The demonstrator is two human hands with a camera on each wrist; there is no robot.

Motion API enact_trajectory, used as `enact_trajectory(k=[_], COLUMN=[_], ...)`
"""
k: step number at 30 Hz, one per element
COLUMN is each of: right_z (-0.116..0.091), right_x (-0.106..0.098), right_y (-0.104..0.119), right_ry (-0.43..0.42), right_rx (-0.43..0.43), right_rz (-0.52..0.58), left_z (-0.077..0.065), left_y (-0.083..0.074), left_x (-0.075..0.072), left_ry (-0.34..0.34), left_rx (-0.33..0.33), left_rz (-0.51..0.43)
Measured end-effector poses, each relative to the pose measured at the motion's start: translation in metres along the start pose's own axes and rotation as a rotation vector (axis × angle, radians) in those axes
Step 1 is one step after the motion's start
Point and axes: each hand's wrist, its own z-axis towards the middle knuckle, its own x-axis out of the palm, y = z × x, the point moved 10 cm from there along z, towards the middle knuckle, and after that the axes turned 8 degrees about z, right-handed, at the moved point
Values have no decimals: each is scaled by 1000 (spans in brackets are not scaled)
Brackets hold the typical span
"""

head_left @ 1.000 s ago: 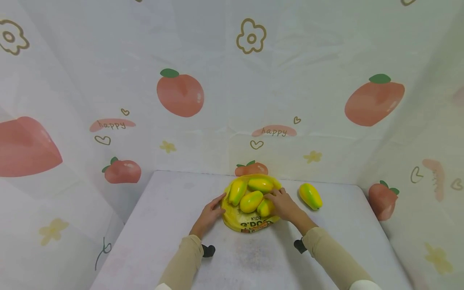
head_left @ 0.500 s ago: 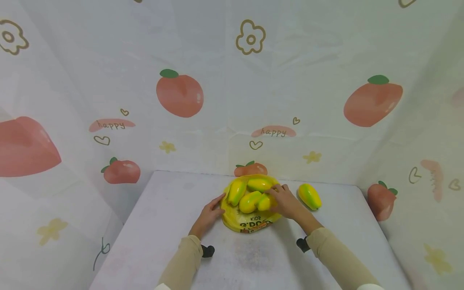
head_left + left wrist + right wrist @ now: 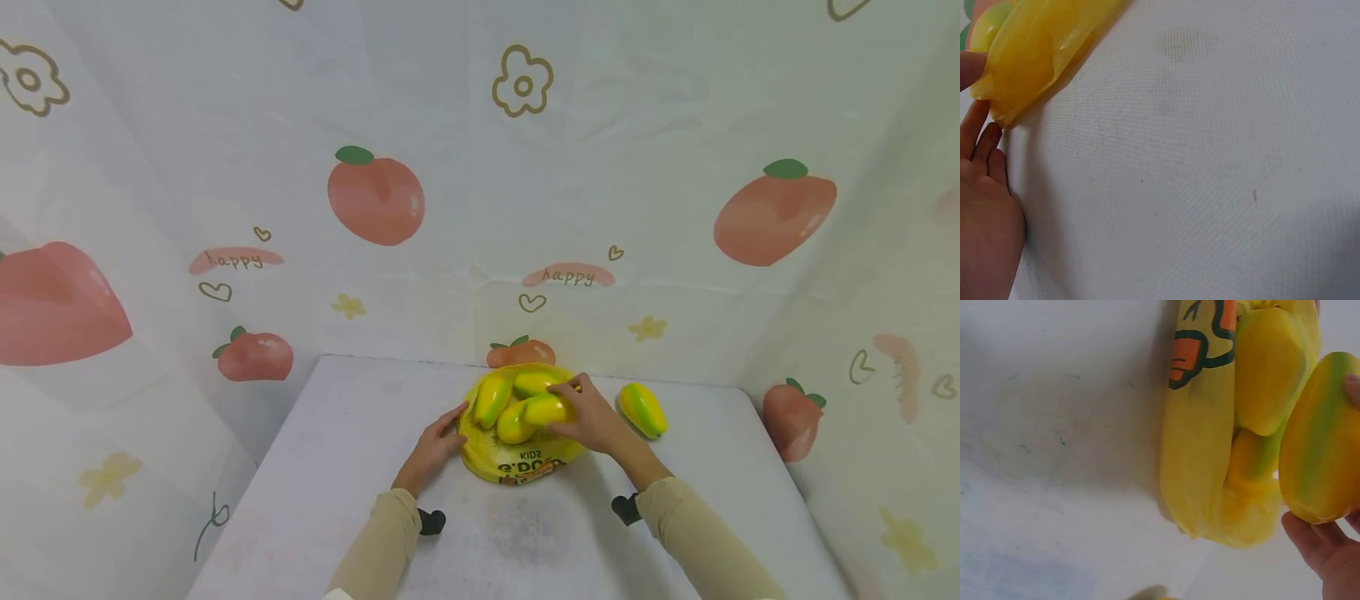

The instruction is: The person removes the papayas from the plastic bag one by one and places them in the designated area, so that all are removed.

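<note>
A round yellow plastic bag (image 3: 487, 457), its mouth facing up and dark lettering on its near side, lies toward the back of the table. My right hand (image 3: 596, 421) grips a yellow-green papaya (image 3: 546, 410) over the bag's right part. In the right wrist view, thumb and fingers span this papaya (image 3: 1319, 444), which overlaps the others from that angle. Several more papayas (image 3: 492, 400) sit inside the bag. My left hand (image 3: 429, 452), fingers extended, touches the left rim. The left wrist view shows its fingertips against the translucent yellow plastic (image 3: 1041, 59).
One more papaya (image 3: 642, 410) lies on the white table (image 3: 360, 417), right of the bag and beyond my right wrist. White cloth walls (image 3: 637, 108) with printed fruit and flowers enclose the table at the back and sides.
My right hand has taken a papaya at the bag's right side and raised it a little, up and left, so it now partly covers the middle papaya. The left hand stays put.
</note>
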Motion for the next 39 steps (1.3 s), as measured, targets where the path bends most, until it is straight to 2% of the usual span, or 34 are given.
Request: enact_trajectory(k=[4, 20, 30, 35, 39], right_z=[-1, -13, -21, -21, -24], right_x=[-6, -21, -26, -30, -38], right_y=[1, -9, -30, -38, -43], right_ry=[-43, -127, -138, -132, -162], right_rx=[-4, 74, 170, 193, 212], right_rz=[3, -6, 120, 196, 244], left_z=[0, 1, 0, 1, 1], left_y=[1, 2, 1, 1, 2], left_x=[0, 1, 1, 0, 1], left_ry=[-2, -1, -5, -6, -1], left_rx=[-1, 4, 18, 19, 14], left_rz=[-9, 6, 12, -7, -7])
